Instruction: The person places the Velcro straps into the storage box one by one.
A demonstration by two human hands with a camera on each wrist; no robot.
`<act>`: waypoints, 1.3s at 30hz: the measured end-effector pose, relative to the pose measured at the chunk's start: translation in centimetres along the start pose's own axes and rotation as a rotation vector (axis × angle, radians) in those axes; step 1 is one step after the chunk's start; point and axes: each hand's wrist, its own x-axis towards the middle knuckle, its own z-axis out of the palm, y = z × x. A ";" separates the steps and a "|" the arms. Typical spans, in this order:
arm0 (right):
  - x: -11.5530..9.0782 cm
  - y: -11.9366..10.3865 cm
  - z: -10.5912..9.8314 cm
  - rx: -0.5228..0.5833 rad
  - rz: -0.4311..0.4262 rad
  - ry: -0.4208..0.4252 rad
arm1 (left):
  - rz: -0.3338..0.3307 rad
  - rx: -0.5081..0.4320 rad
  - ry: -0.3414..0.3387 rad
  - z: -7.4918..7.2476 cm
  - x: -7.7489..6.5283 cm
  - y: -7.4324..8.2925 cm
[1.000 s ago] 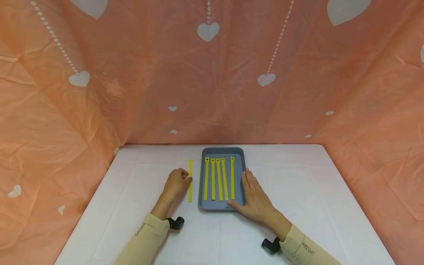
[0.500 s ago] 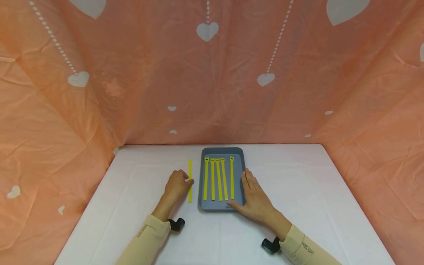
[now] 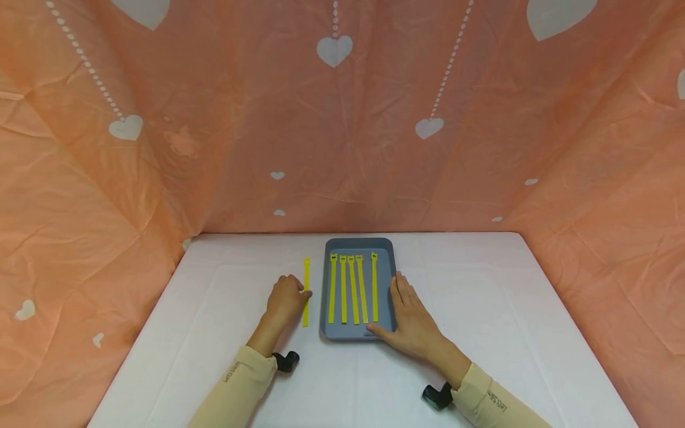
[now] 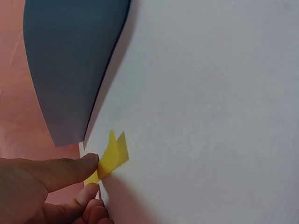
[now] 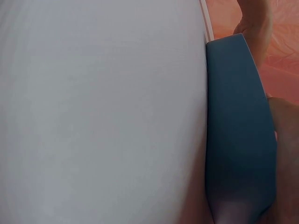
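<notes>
In the head view, my left hand point(image 3: 286, 299) pinches a flat yellow cable strap point(image 3: 306, 270) between thumb and fingers, left of the grey-blue tray point(image 3: 358, 245). The strap has a slotted head at its far end. In the left wrist view, thumb and fingertips hold the yellow strap point(image 4: 112, 158), whose near part looks bent up. My right hand point(image 3: 414, 321) rests against the tray's right side with straight fingers, its thumb over the near rim. Inside the tray, several matching yellow straps point(image 3: 354, 294) lie lengthwise, heads away from me. The right wrist view shows the tray's outer wall point(image 5: 238, 126).
A white cloth point(image 3: 481, 297) covers the table. Behind it and on both sides hangs a pink-orange curtain point(image 3: 385, 178) with white hearts. A gap separates the rightmost strap in the tray from the others.
My left thumb has moved slightly down along the strap, and the strap has shifted a touch to the left. My right hand and the tray stay in place.
</notes>
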 end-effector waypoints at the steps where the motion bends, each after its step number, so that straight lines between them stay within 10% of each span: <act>1: 0.0 0.0 0.0 0.001 0.001 0.000 | -0.004 0.005 -0.002 -0.1 0.0 0.0; 25: 0.0 0.0 -0.1 -0.003 0.018 -0.023 | -0.100 0.103 -0.022 0.0 0.5 0.1; 39: 0.0 0.0 0.0 -0.002 0.005 -0.009 | -0.051 -0.005 -0.012 -0.4 0.2 -1.1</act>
